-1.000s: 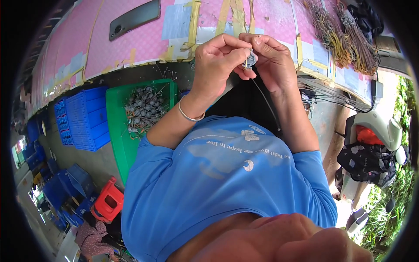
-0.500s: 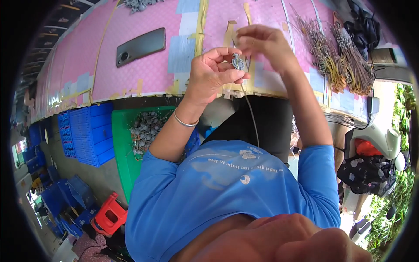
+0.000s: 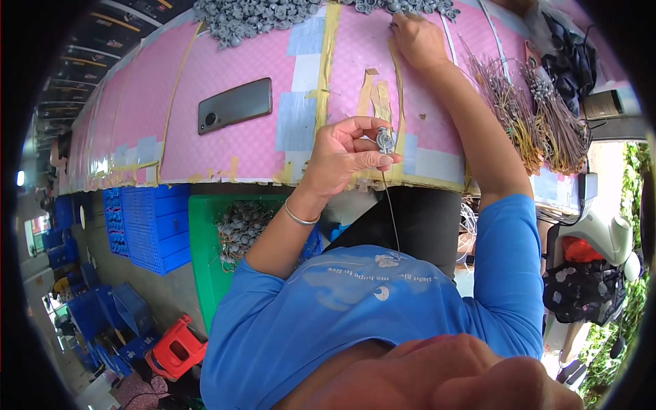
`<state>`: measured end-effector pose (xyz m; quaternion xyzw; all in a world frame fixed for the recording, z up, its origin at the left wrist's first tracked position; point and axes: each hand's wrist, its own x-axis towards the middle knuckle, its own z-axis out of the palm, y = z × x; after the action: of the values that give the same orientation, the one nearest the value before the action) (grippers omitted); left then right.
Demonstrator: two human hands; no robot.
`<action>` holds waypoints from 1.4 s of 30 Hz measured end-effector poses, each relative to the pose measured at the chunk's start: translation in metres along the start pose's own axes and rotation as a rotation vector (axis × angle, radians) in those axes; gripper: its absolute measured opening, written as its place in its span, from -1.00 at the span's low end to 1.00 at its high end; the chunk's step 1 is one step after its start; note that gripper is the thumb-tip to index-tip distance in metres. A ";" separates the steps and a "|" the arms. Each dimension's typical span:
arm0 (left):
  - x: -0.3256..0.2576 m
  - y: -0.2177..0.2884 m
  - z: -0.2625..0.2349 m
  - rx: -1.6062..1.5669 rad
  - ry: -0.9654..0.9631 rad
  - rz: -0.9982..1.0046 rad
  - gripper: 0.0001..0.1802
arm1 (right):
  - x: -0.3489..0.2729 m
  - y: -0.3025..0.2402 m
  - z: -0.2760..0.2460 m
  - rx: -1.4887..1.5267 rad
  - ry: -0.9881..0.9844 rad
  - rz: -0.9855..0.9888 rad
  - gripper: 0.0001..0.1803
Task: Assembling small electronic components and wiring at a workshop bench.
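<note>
Left hand [image 3: 342, 154] pinches one metal fitting [image 3: 385, 139]; right hand [image 3: 417, 37] on heap of fittings [image 3: 273, 14].

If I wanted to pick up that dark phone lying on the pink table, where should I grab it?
Grip the phone across its two long edges, coming from above. It lies flat on the pink table, so only the edges give fingers purchase, and its short width probably fits one hand. Nothing crowds its sides.

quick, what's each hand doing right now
left hand: shut on small grey metal part with a wire.
right hand: reaching into grey parts pile, grip unclear.
</note>
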<state>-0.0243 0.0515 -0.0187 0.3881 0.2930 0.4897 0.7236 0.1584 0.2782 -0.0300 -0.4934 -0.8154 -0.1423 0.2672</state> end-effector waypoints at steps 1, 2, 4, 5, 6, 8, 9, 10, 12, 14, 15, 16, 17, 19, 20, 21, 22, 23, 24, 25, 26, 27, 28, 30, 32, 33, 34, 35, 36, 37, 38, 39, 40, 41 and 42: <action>-0.001 0.000 0.000 0.000 -0.004 0.003 -0.49 | -0.003 0.002 -0.004 0.093 -0.014 0.021 -0.79; -0.001 -0.001 0.000 0.003 -0.019 0.012 -0.50 | -0.003 0.007 -0.007 0.089 -0.011 0.021 -0.79; -0.001 -0.003 0.000 0.003 -0.036 0.022 -0.50 | -0.003 0.015 -0.014 0.284 -0.184 0.060 -0.74; 0.000 -0.005 -0.001 -0.001 -0.031 0.043 -0.51 | -0.008 0.016 -0.015 0.279 -0.185 0.060 -0.74; 0.000 -0.006 -0.003 -0.006 -0.016 0.068 -0.52 | -0.012 0.009 -0.017 0.235 -0.151 0.064 -0.72; 0.004 -0.011 -0.005 -0.019 0.008 0.145 -0.52 | -0.022 -0.002 -0.021 0.193 -0.126 0.061 -0.69; -0.001 -0.015 -0.010 -0.031 0.053 0.226 -0.53 | -0.031 -0.027 -0.037 0.410 -0.118 0.151 -0.68; -0.006 -0.015 -0.011 -0.046 0.085 0.228 -0.53 | -0.046 -0.049 -0.059 0.621 -0.117 0.255 -0.67; -0.015 -0.007 -0.004 0.014 0.086 0.291 -0.53 | -0.076 -0.080 -0.104 0.819 -0.184 0.307 -0.68; -0.024 -0.005 0.002 0.047 0.121 0.299 -0.53 | -0.114 -0.099 -0.130 0.991 -0.223 0.387 -0.71; -0.027 -0.005 0.005 0.089 0.103 0.305 -0.53 | -0.128 -0.107 -0.143 1.060 -0.240 0.418 -0.71; -0.029 -0.005 0.006 0.133 0.080 0.311 -0.52 | -0.141 -0.115 -0.155 1.127 -0.250 0.451 -0.71; -0.034 -0.005 0.008 0.159 0.093 0.280 -0.52 | -0.150 -0.122 -0.165 1.207 -0.267 0.471 -0.70; -0.039 -0.006 0.012 0.182 0.079 0.275 -0.52 | -0.162 -0.127 -0.173 1.235 -0.237 0.473 -0.71; -0.041 -0.007 0.014 0.211 0.070 0.278 -0.51 | -0.167 -0.128 -0.175 1.268 -0.206 0.465 -0.71; -0.042 -0.006 0.016 0.207 0.065 0.274 -0.51 | -0.171 -0.126 -0.177 1.263 -0.194 0.466 -0.71; -0.044 -0.005 0.018 0.245 0.066 0.274 -0.51 | -0.174 -0.126 -0.180 1.259 -0.194 0.471 -0.71; -0.046 -0.005 0.020 0.283 0.067 0.276 -0.51 | -0.175 -0.125 -0.182 1.224 -0.203 0.436 -0.72; -0.047 -0.004 0.022 0.280 0.066 0.275 -0.51 | -0.176 -0.125 -0.185 1.191 -0.212 0.400 -0.73; -0.049 -0.004 0.023 0.304 0.069 0.273 -0.52 | -0.177 -0.124 -0.186 1.190 -0.213 0.401 -0.73; -0.051 -0.005 0.025 0.328 0.073 0.271 -0.53 | -0.176 -0.124 -0.187 1.152 -0.184 0.359 -0.77; -0.052 -0.005 0.025 0.327 0.073 0.268 -0.53 | -0.176 -0.125 -0.188 1.114 -0.155 0.319 -0.81; -0.054 -0.006 0.026 0.450 0.102 0.274 -0.53 | -0.177 -0.126 -0.190 1.115 -0.157 0.321 -0.81; -0.057 -0.006 0.030 0.574 0.129 0.273 -0.53 | -0.179 -0.130 -0.196 1.178 -0.266 0.535 -0.79; -0.059 -0.005 0.037 0.914 0.182 0.514 -0.54 | -0.181 -0.136 -0.194 1.196 -0.283 0.622 -0.79; -0.059 -0.006 0.038 0.914 0.181 0.512 -0.54 | -0.180 -0.138 -0.193 1.211 -0.298 0.701 -0.79; -0.058 -0.007 0.038 1.026 0.195 0.615 -0.54 | -0.180 -0.140 -0.190 1.212 -0.298 0.705 -0.79; -0.057 -0.008 0.038 1.138 0.209 0.720 -0.54 | -0.181 -0.141 -0.187 1.207 -0.268 0.700 -0.79; -0.054 -0.008 0.036 1.140 0.208 0.717 -0.54 | -0.181 -0.142 -0.184 1.204 -0.239 0.693 -0.79; -0.052 -0.008 0.033 1.076 0.197 0.664 -0.55 | -0.182 -0.139 -0.181 1.206 -0.239 0.695 -0.79; -0.051 -0.007 0.032 1.012 0.185 0.610 -0.56 | -0.182 -0.133 -0.179 1.219 -0.258 0.670 -0.79; -0.052 -0.001 0.033 0.906 0.172 0.442 -0.54 | -0.182 -0.127 -0.177 1.232 -0.274 0.645 -0.79; -0.051 0.001 0.034 0.906 0.170 0.442 -0.54 | -0.182 -0.123 -0.174 1.232 -0.273 0.647 -0.79; -0.051 0.002 0.035 0.756 0.115 0.364 -0.53 | -0.182 -0.120 -0.172 1.392 -0.231 0.652 -0.77; -0.051 0.003 0.036 0.605 0.060 0.285 -0.53 | -0.183 -0.116 -0.171 1.551 -0.188 0.656 -0.73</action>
<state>-0.0143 -0.0054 0.0054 0.6079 0.3890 0.4880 0.4910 0.1741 0.0051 0.0083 -0.3918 -0.5165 0.5836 0.4890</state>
